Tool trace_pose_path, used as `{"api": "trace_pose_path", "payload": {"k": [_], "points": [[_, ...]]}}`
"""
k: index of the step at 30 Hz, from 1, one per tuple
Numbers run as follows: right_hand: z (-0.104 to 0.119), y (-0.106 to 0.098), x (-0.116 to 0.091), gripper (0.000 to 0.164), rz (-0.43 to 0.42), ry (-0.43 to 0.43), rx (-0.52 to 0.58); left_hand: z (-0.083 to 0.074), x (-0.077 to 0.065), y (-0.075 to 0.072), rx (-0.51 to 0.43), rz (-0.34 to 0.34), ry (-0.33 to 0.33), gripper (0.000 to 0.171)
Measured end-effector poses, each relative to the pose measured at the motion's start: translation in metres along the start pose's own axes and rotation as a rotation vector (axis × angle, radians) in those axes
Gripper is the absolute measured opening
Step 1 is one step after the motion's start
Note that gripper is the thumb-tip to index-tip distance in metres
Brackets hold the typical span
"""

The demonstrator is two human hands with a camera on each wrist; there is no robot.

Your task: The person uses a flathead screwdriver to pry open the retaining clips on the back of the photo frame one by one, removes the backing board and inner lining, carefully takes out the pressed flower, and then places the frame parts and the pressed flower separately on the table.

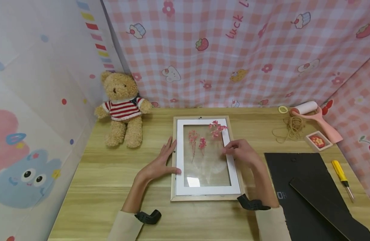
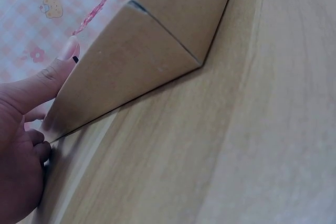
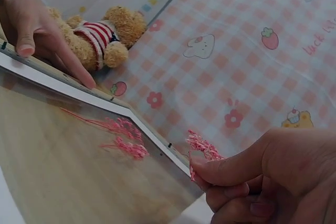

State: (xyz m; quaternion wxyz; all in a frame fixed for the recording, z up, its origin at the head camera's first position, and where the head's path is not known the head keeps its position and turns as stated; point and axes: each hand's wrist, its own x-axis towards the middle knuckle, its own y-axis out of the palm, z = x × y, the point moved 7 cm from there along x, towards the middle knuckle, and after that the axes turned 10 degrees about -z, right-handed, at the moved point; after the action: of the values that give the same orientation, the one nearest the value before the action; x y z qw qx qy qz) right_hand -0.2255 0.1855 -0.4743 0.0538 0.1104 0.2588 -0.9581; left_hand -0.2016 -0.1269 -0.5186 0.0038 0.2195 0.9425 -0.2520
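A light wooden picture frame [image 1: 203,198] lies flat, with a white mat [image 1: 207,190] around a glass pane [image 1: 209,170]. Two small pink dried flower sprigs, one taller [image 1: 192,138] and one shorter [image 1: 202,144], rest within the mat's opening. My left hand [image 1: 156,169] lies along the frame's left side, fingers stretched out and thumb over the rim onto the mat. With thumb and fingertips, my right hand [image 1: 241,151] pinches the stem of a third pink flower sprig [image 1: 215,130]. Its blossoms stand above the frame's upper right corner.
A teddy bear [image 1: 122,107] sits at the back left. Black backing board [image 1: 287,167] lies at right, beside a yellow screwdriver [image 1: 340,170]. Farther back are twine [image 1: 294,124], a pink-handled roller [image 1: 326,125], a yellow ring [image 1: 283,109] and a small square box [image 1: 318,140].
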Motion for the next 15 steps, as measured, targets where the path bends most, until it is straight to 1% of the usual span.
{"api": "trace_pose_path", "payload": {"k": [4,8,12,15], "points": [[-0.005,-0.012,0.002,0.018,0.004,-0.003,0.000,0.001,0.000,0.000,-0.002,-0.001,0.002,0.124],[-0.013,-0.030,0.005,0.021,0.005,-0.012,-0.027,-0.001,-0.002,-0.001,-0.007,-0.006,0.011,0.125],[-0.021,-0.051,0.011,0.025,-0.030,-0.017,-0.069,-0.001,-0.002,-0.002,-0.010,-0.009,0.015,0.126],[-0.030,-0.068,0.015,0.029,-0.050,0.014,-0.066,0.000,-0.002,-0.003,-0.013,-0.008,0.014,0.126]]}}
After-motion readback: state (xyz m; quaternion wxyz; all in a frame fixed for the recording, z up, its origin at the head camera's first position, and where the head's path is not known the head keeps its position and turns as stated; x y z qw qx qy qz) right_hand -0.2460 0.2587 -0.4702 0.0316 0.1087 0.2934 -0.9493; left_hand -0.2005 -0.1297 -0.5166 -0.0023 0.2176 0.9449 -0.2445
